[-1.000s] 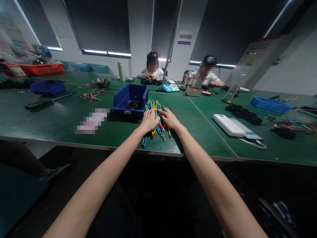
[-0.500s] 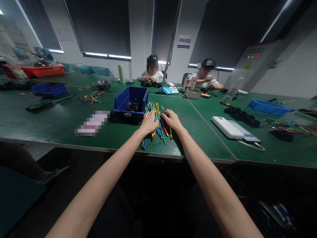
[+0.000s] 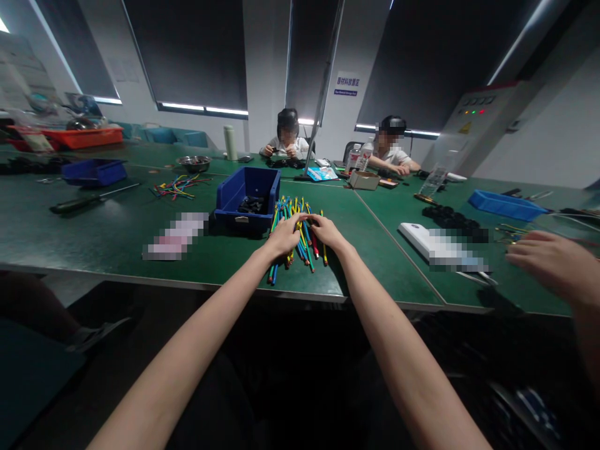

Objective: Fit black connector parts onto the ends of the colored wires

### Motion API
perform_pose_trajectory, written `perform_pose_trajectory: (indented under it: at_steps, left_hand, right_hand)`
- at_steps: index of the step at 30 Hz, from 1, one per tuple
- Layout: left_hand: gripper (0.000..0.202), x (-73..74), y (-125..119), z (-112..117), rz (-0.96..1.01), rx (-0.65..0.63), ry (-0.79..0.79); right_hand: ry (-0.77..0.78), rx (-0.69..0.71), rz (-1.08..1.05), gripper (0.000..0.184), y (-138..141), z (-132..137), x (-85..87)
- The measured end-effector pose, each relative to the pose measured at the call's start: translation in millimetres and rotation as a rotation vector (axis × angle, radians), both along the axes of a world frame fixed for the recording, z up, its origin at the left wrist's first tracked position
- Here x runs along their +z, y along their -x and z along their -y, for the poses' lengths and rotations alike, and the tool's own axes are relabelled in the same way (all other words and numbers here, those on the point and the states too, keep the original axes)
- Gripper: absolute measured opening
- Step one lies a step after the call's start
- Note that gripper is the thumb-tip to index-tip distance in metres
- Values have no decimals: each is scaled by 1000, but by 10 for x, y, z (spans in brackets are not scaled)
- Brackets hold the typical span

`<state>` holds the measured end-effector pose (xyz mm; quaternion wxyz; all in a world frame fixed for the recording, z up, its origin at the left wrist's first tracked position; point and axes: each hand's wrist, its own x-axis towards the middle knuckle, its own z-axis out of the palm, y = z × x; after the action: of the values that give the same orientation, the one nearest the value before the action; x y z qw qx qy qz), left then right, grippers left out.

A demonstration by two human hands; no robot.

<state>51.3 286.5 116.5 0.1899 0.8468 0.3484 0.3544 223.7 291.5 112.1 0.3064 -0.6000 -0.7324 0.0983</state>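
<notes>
A pile of short cut wires (image 3: pixel 307 253) in blue, green, yellow and red lies near the table's front edge. Over its left side rests my left hand (image 3: pixel 284 237), its fingers stretched to the right and the thumb apart from them. My right hand (image 3: pixel 328 231) curves over the right side, fingers loosely bent and apart from the thumb. The fingertips of both hands come close together above the wires; no wire is plainly gripped. Touching the pile's far left is a dark blue bin (image 3: pixel 248 194) holding small black parts (image 3: pixel 252 204).
A screwdriver (image 3: pixel 89 200), loose wires (image 3: pixel 178 186) and a metal bowl (image 3: pixel 194 163) lie left. Rightward are a white power bank (image 3: pixel 415 236), black parts (image 3: pixel 454 223) and a blue tray (image 3: pixel 506 205). Another person's hand (image 3: pixel 553 262) reaches in at right. Two people sit opposite.
My left fingers have slid right across the wires, toward my right fingertips, which have lowered slightly. Another person's hand has come in from the right, near the power bank.
</notes>
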Motion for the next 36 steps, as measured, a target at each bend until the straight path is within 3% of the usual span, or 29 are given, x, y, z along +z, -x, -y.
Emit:
perform_pose_trajectory:
  at_steps: [3, 6, 13, 19, 22, 26, 29, 32, 36]
  left_hand:
    - [44, -9, -14, -4, -7, 29, -68]
    - [35, -7, -20, -2, 13, 88, -92]
    - [36, 45, 5, 63, -16, 186, -241]
    - [50, -8, -27, 77, -246, 318, -60]
    - [54, -16, -25, 67, -289, 354, 14]
    - [55, -7, -11, 42, -262, 303, 14]
    - [51, 7, -11, 40, -144, 188, 12]
    - [46, 26, -20, 62, -2, 90, 58]
    - [37, 43, -33, 81, 43, 79, 24]
  right_hand:
    - [-35, 73, 24, 35, 13, 9, -8]
    - [-53, 121, 69, 39, 27, 14, -17]
    - [-27, -25, 211, 44, -12, 70, 80]
    - [-11, -272, 259, 49, -75, 144, 132]
    - [-30, -262, 234, 47, -74, 128, 112]
    - [-124, -39, 160, 41, -5, 82, 84]
    - [-126, 103, 134, 41, 29, 79, 83]
    - [-74, 111, 127, 42, 9, 112, 109]
    - [4, 23, 99, 48, -22, 164, 148]
